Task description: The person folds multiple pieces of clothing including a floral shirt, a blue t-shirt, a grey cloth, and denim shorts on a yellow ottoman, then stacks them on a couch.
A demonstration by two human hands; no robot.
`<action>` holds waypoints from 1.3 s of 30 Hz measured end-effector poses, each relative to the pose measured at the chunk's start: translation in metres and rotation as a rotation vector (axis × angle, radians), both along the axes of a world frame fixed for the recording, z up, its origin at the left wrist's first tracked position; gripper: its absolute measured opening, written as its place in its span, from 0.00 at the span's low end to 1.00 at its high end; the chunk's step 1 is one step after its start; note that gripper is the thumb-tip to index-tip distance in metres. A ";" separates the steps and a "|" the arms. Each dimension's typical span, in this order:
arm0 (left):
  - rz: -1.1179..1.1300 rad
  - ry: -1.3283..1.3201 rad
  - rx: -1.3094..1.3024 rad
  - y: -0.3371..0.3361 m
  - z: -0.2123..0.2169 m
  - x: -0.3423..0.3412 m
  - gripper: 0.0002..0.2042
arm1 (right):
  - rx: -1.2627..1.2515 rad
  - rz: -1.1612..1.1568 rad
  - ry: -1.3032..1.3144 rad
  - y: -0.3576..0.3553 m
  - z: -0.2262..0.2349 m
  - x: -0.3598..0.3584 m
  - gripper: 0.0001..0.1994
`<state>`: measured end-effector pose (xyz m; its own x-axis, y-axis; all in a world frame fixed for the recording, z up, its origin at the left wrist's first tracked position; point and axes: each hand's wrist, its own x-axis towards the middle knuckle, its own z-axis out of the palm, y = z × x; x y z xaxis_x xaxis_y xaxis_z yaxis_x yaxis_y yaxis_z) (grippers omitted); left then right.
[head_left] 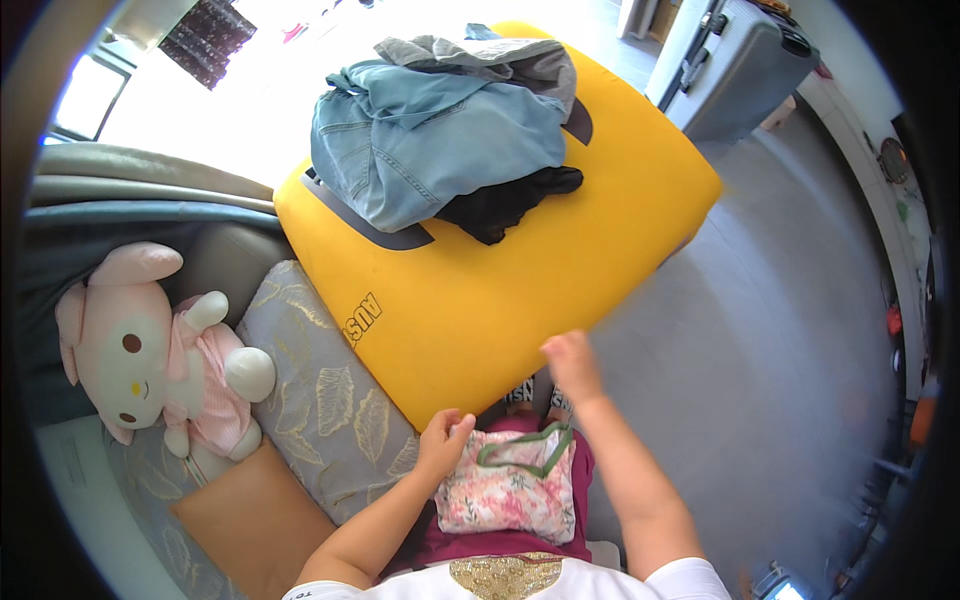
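Floral pouch (506,485) sits on my lap, left hand (443,440) pinching its corner. Right hand (571,366) is loosely open, touching the yellow suitcase's (480,290) near edge; jeans and dark clothes (440,140) are piled on its far end.

plush toy (150,350): pink and white, long ears, pink striped dress, lying at the left end of the sofa (120,190) seat. leaf-print cushion (320,400): grey with pale gold leaves, just beside the toy. orange cushion (250,515): plain, at the sofa's near edge, below the toy. denim garment (430,140): light blue, heaped at the far end of the yellow surface. grey garment (500,55): crumpled on top of the denim, at its far side. black garment (510,200): showing from under the denim's near edge. grey suitcase (740,70): hard shell, upright on the floor (760,330), top right. dark curtain (205,35): top left, by the bright window.
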<state>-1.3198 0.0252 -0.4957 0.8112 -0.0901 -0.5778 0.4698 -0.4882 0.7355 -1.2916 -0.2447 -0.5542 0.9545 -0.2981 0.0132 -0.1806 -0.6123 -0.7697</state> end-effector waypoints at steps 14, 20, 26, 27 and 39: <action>-0.093 0.496 -0.362 0.082 0.007 -0.048 0.26 | -0.166 -0.011 0.663 0.087 0.038 -0.173 0.44; -0.075 0.316 -0.783 0.091 0.017 -0.062 0.25 | -0.033 0.126 0.247 0.119 0.042 -0.202 0.31; -0.094 0.308 -1.074 0.085 0.085 -0.027 0.26 | 1.167 0.001 -0.062 0.084 0.112 -0.192 0.28; -0.053 0.424 -1.014 0.084 0.076 -0.021 0.25 | 1.344 0.033 -0.099 0.076 0.113 -0.192 0.30; -0.139 0.568 -0.912 -0.013 0.048 0.114 0.25 | 1.233 -0.176 0.078 0.015 0.086 -0.066 0.20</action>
<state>-1.2063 0.0123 -0.4473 0.3952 -0.7470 -0.5346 0.8393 0.0571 0.5407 -1.3573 -0.2300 -0.4681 0.8860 -0.1952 -0.4205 -0.2579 0.5461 -0.7970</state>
